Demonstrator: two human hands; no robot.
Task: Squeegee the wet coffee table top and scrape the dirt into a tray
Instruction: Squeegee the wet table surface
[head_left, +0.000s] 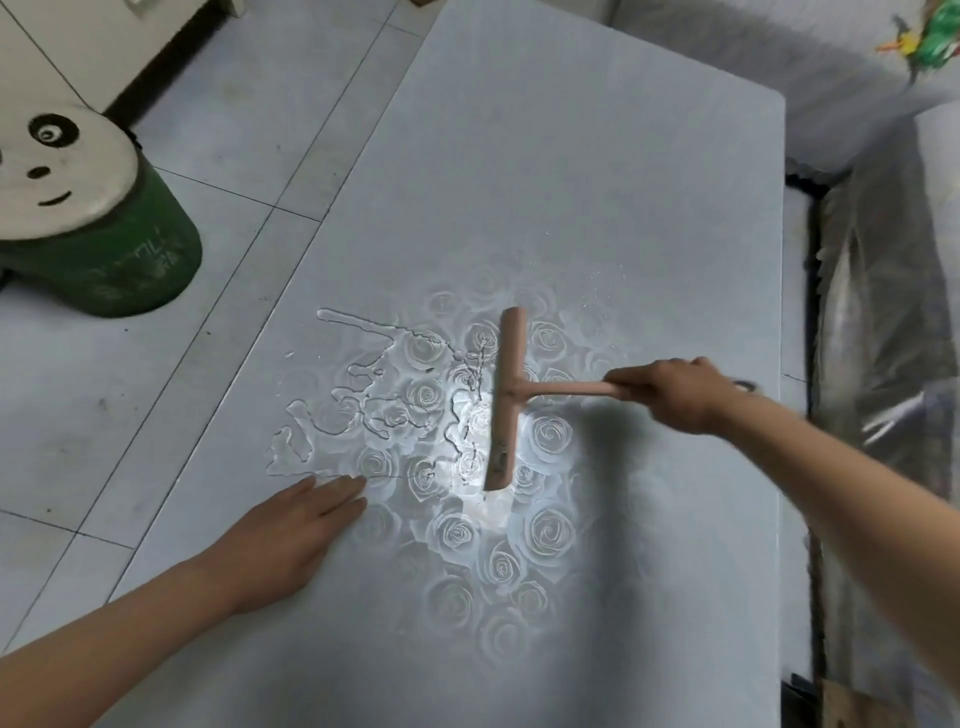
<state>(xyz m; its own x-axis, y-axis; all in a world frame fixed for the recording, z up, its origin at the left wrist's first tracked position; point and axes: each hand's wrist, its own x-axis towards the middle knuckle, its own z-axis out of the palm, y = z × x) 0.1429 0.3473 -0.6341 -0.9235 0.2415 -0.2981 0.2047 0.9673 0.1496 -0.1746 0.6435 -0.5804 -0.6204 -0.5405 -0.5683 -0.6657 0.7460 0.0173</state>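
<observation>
A pale grey coffee table top (545, 182) with a rose pattern fills the middle of the view. A puddle of water (358, 400) spreads over its centre-left. My right hand (675, 392) grips the handle of a pink T-shaped squeegee (506, 400), whose long blade lies on the table at the puddle's right edge. My left hand (291, 540) rests flat on the table just below the puddle, fingers straight and pointing toward the water. No tray is in view.
A green stool with a panda-face seat (88, 208) stands on the tiled floor (78, 405) left of the table. Along the table's right edge runs a sofa under a shiny plastic cover (883, 338). A colourful toy (924, 36) shows at the top right.
</observation>
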